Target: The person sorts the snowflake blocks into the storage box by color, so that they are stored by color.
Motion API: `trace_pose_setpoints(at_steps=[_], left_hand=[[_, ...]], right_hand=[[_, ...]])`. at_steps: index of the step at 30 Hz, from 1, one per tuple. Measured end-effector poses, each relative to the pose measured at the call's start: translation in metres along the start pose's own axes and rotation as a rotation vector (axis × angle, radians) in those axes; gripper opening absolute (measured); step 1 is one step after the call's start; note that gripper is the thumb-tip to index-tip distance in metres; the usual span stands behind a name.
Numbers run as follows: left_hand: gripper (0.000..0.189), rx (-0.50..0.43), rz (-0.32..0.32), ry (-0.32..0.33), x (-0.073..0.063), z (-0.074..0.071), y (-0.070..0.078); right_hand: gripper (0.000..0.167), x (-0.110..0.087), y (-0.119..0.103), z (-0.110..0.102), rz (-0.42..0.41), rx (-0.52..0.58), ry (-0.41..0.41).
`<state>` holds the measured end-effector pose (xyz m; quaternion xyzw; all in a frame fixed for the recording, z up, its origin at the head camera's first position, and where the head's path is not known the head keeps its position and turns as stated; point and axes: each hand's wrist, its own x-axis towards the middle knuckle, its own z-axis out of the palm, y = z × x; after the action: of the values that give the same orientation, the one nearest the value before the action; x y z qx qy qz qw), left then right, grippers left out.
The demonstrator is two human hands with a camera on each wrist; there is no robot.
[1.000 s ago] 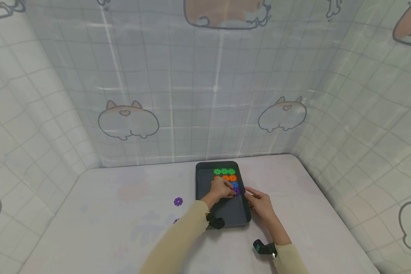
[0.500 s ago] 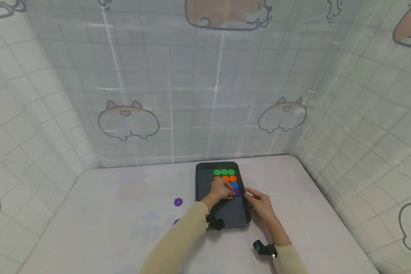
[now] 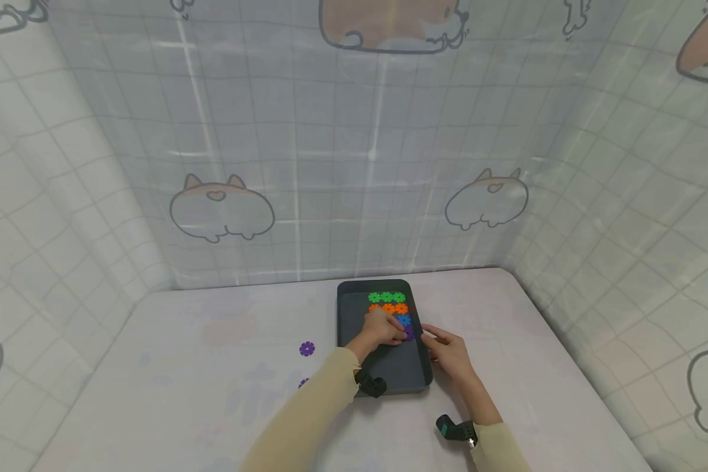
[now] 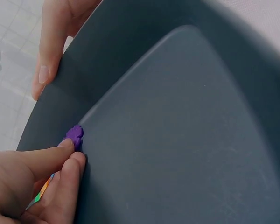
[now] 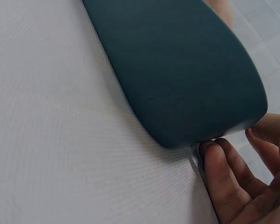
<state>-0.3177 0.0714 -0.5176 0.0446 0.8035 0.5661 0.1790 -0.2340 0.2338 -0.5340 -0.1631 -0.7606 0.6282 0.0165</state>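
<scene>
A dark grey tray (image 3: 392,377) lies on the table. In it, at the upper right, are rows of flower-shaped plastic discs: green discs (image 3: 387,297) at the back, orange discs (image 3: 401,309), then a blue disc (image 3: 404,320). My left hand (image 3: 382,328) reaches into the tray and hides part of these rows. Its thumb and fingers pinch a purple disc (image 4: 75,135) close to the right wall, as the left wrist view shows. My right hand (image 3: 450,354) holds the tray's right edge from outside, its fingers (image 5: 219,172) bent against the wall.
On the table left of the tray lies one purple disc (image 3: 307,349). A second purple disc (image 3: 303,383) nearer me is partly covered by the left sleeve (image 3: 307,406). A cloth wall (image 3: 342,216) with a grid and cartoon dogs rises behind the table.
Both hands stay nearly where they were, with the left still at the purple disc. The whole view has shifted very slightly.
</scene>
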Motion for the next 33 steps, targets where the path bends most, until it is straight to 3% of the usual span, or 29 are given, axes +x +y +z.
trace_pose_setpoints(at_steps=[5, 18, 24, 28, 33], left_hand=[[0.01, 0.013, -0.024, 0.009, -0.001, 0.0, 0.001], [0.007, 0.01, 0.007, -0.007, -0.005, -0.001, 0.003], [0.014, -0.031, -0.02, -0.042, -0.019, -0.005, 0.012], [0.018, 0.005, 0.066, -0.091, -0.03, -0.018, 0.02], [0.021, 0.054, 0.193, -0.157, -0.047, -0.052, 0.023]], right_hand=[[0.04, 0.0, 0.0, 0.0, -0.002, 0.002, -0.002], [0.041, -0.003, -0.002, 0.0, -0.009, 0.027, -0.01], [0.041, -0.003, -0.001, 0.0, -0.003, 0.031, -0.01], [0.04, -0.004, -0.001, -0.001, -0.011, 0.028, -0.009], [0.041, -0.003, 0.0, 0.001, -0.01, 0.024, -0.004]])
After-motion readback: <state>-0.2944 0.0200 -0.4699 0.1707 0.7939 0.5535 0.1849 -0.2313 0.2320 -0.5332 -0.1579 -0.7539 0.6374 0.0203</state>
